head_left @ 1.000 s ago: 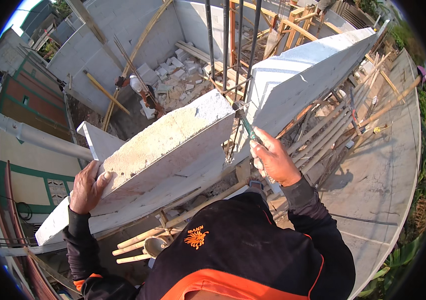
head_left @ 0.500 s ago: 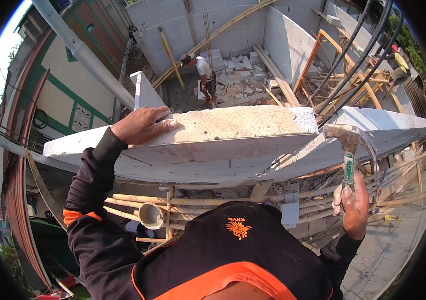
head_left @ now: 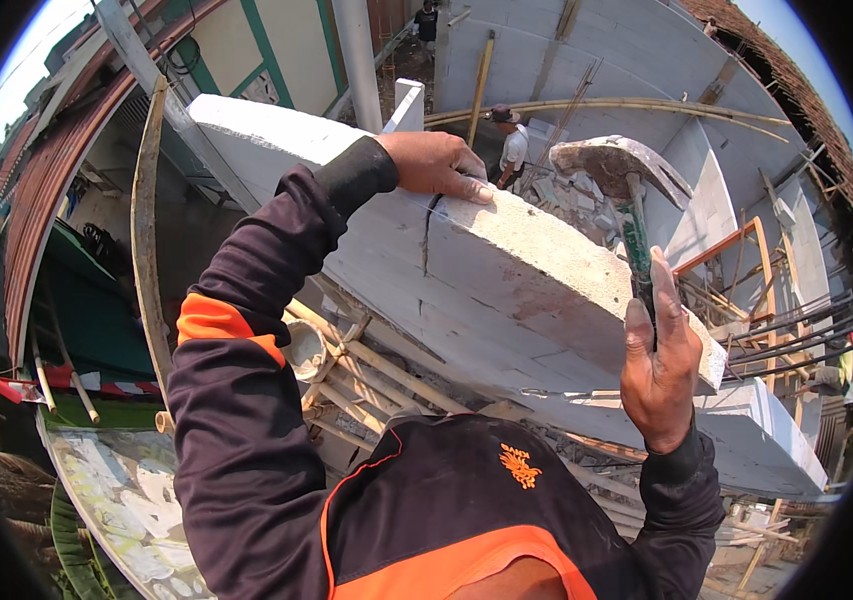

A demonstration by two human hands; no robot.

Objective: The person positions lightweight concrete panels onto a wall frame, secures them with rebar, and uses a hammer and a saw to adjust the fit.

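Observation:
A pale lightweight concrete block with a rough, sunlit top lies along the top of a light grey wall. My left hand grips the block's upper edge near its left end, thumb on top and fingers over the far side. Beside that hand, a dark vertical gap runs between this block and its neighbour on the left. My right hand holds a claw hammer by its green, worn handle. The dusty hammer head is raised in front of the block's right part; I cannot tell whether it touches anything.
Bamboo poles run below the wall on my side, with a mortar-stained bucket among them. Beyond the wall stands a person in a white shirt near rubble. Dark cables and an orange frame lie to the right.
The view has turned, so the wall now slants down to the right. My right hand has brought the hammer up and left, closer to the block. My left hand stays on the block.

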